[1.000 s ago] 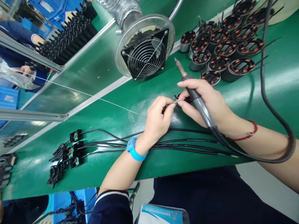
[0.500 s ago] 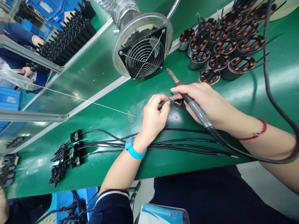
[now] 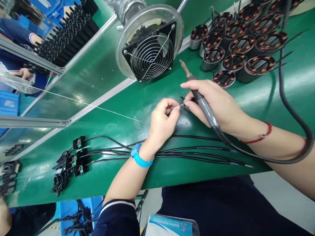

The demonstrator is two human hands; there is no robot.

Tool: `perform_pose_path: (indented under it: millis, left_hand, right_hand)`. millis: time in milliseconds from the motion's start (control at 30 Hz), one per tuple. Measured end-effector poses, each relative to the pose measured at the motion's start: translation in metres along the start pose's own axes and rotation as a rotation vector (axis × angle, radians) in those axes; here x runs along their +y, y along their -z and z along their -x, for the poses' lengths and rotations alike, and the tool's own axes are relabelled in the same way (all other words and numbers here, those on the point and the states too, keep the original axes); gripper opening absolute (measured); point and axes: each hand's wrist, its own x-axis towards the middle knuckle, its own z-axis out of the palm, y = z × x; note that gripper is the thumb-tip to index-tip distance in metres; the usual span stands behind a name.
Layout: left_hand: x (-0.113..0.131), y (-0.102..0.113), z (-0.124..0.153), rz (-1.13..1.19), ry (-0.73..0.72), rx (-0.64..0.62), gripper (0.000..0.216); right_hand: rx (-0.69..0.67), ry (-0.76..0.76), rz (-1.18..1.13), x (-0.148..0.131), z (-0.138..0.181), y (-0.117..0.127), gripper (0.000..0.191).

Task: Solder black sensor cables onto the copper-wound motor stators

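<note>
My right hand (image 3: pixel 219 105) is closed around the dark handle of a soldering iron (image 3: pixel 206 108), whose bare tip points up and away towards the fan. Its thumb and forefinger also come together at a small motor stator (image 3: pixel 186 108), mostly hidden behind the fingers. Close beside it, my left hand (image 3: pixel 162 118) pinches a thin wire (image 3: pixel 181 105) that reaches to the stator. A fine pale strand (image 3: pixel 108 110) runs from the far left towards the left hand; whether that hand grips it too is hidden.
A round fume extractor with a fan grille (image 3: pixel 152 61) stands behind the hands. Several copper-wound stators (image 3: pixel 242 42) cluster at the back right. Black cables (image 3: pixel 197 148) with small open boxes (image 3: pixel 80 142) lie along the front. A co-worker's hand (image 3: pixel 26 73) shows at far left.
The right thumb and forefinger have closed together at the stator, and the iron has shifted slightly with that hand. My left hand stays nearly still. The view has shifted a little.
</note>
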Motion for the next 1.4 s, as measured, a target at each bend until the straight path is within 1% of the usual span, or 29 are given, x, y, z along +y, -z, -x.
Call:
perform_pose_path:
  millis: [67,133,167,267,333,433,500,567,633,833,1033,1233,1400]
  left_hand:
    - [0.001,-0.001,0.001,-0.033,-0.02,0.001,0.009]
    - [0.002,-0.001,0.002,-0.082,-0.044,-0.001,0.009]
    - [0.003,-0.001,0.003,-0.106,-0.058,-0.004,0.01]
    - [0.004,-0.002,0.004,-0.167,-0.099,-0.01,0.011]
    - [0.004,-0.003,0.005,-0.208,-0.134,-0.001,0.011]
    - [0.003,-0.004,0.004,-0.259,-0.181,0.016,0.012]
    - [0.003,-0.005,0.004,-0.289,-0.189,0.012,0.013]
    - [0.003,-0.005,0.004,-0.313,-0.182,0.008,0.014]
    - [0.004,-0.005,0.004,-0.325,-0.172,0.011,0.015]
    - [0.006,-0.005,0.004,-0.325,-0.151,-0.003,0.014]
    - [0.005,-0.004,0.004,-0.318,-0.176,-0.001,0.014]
    - [0.004,-0.004,0.003,-0.336,-0.193,-0.013,0.015]
    - [0.005,-0.004,0.003,-0.338,-0.177,-0.014,0.015]
  right_hand:
    - [-0.005,0.005,0.009,-0.001,0.002,0.004,0.041]
    - [0.026,0.009,0.012,-0.005,0.006,0.014,0.043]
    - [0.045,-0.013,0.018,-0.009,0.009,0.02,0.042]
    - [0.103,-0.168,0.064,-0.027,0.019,0.041,0.036]
    - [0.166,-0.216,0.082,-0.037,0.028,0.048,0.031]
    - [0.259,-0.121,0.088,-0.039,0.045,0.044,0.026]
    - [0.281,-0.046,0.031,-0.033,0.055,0.037,0.021]
    - [0.252,-0.004,-0.037,-0.027,0.059,0.032,0.015]
    - [0.219,0.026,-0.064,-0.026,0.059,0.031,0.012]
    - [0.178,0.027,-0.056,-0.03,0.053,0.034,0.014]
    - [0.175,0.049,-0.055,-0.03,0.056,0.032,0.015]
    - [0.184,0.008,-0.043,-0.033,0.056,0.032,0.015]
    - [0.178,0.018,-0.039,-0.032,0.057,0.033,0.016]
